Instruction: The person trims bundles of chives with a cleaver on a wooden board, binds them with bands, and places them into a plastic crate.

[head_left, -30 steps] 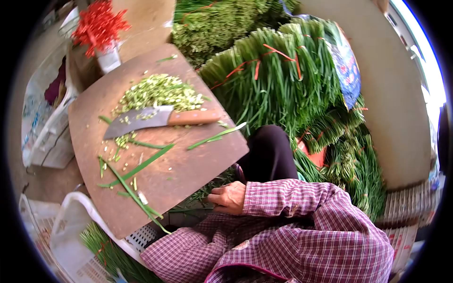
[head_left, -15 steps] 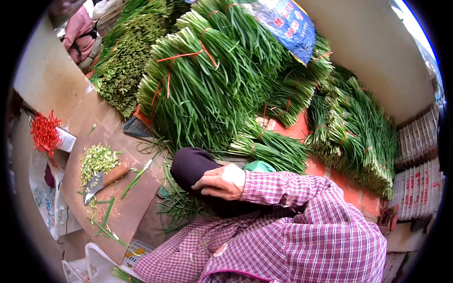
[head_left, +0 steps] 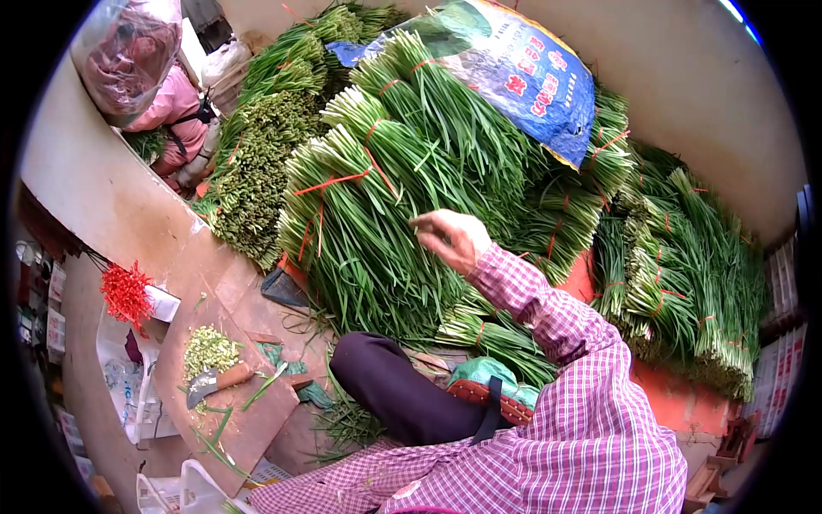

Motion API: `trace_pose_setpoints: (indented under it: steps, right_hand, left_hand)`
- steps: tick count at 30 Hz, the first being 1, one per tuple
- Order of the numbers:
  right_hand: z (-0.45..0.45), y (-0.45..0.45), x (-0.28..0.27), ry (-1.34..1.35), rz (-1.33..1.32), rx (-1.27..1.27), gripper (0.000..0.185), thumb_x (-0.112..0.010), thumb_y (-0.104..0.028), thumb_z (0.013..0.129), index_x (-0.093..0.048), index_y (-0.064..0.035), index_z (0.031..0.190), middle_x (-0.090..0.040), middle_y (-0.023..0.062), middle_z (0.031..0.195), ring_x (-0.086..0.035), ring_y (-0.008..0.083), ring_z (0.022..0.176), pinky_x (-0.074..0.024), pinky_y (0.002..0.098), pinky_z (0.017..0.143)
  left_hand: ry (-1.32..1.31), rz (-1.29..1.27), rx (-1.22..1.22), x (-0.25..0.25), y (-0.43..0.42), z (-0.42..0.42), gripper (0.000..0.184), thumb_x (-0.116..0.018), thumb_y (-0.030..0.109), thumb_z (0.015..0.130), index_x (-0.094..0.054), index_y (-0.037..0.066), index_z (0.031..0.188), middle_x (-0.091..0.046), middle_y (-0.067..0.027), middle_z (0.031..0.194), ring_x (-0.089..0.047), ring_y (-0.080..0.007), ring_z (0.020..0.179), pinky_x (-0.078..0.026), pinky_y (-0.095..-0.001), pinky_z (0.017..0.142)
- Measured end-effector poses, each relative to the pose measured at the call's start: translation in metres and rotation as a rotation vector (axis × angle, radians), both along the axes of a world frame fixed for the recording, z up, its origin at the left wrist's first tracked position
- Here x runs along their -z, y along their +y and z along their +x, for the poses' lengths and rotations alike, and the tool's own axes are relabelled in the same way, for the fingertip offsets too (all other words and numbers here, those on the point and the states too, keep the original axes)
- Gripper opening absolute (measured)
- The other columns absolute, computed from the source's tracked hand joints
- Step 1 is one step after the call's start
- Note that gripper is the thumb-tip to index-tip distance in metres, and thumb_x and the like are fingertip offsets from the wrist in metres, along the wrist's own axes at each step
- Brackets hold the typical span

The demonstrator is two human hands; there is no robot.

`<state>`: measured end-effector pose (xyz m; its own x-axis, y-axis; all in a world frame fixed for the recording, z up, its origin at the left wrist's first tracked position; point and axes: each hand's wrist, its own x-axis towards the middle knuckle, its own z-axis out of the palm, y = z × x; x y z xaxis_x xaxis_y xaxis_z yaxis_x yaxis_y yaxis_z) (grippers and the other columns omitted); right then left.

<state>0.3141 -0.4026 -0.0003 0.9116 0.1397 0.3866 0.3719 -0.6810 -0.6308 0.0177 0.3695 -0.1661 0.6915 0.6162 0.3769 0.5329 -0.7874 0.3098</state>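
My right hand [head_left: 454,240] is raised in front of the large pile of green chive bundles [head_left: 377,248], fingers slightly bent and apart, with nothing visible in it. I cannot tell whether it touches the leaves. Red ties bind the bundles, and pale cut stem ends face the left. Below the hand lies a smaller chive bundle [head_left: 488,334]. My left hand is out of view. On a brown board [head_left: 257,424] at the left, a knife [head_left: 224,379] with a wooden handle lies beside a heap of chopped pale stems [head_left: 210,351].
A blue printed sack [head_left: 548,94] covers part of the pile. More chive bundles [head_left: 685,265] lie at the right. Red ties [head_left: 127,295] hang at the left. Behind the low wall [head_left: 103,188] is a person in pink [head_left: 175,107]. My dark-trousered knee [head_left: 377,364] is bent below the pile.
My right hand has lifted off my knee and moved up and to the right, in front of the chive pile. The view has shifted, showing more of the sack and the person in pink.
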Motion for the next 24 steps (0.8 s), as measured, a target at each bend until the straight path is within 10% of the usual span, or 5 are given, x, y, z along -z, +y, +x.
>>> trace_pose_setpoints:
  steps: [18, 24]
  right_hand:
    - [0.299, -0.134, -0.035, 0.233, -0.334, 0.795, 0.122, -0.078, -0.066, 0.062, -0.016, -0.0121, 0.152, -0.033, 0.018, 0.149, -0.032, 0.0346, 0.138, -0.0219, 0.0495, 0.113]
    - [0.318, -0.14, -0.025, 0.369, -0.4, 0.803, 0.111, -0.079, -0.055, 0.065, -0.02, -0.0177, 0.151, -0.037, 0.0212, 0.146, -0.039, 0.0376, 0.132, -0.0315, 0.0491, 0.108]
  left_hand:
    - [0.088, 0.188, -0.101, -0.044, 0.001, -0.027, 0.068, -0.065, 0.041, 0.087, -0.039, 0.013, 0.143, -0.045, -0.0157, 0.14, -0.045, -0.0282, 0.129, -0.036, -0.0432, 0.11]
    - [0.11, 0.244, -0.11, -0.061, 0.0, -0.031, 0.067, -0.065, 0.044, 0.087, -0.041, 0.015, 0.143, -0.047, -0.0154, 0.139, -0.045, -0.0283, 0.128, -0.036, -0.044, 0.109]
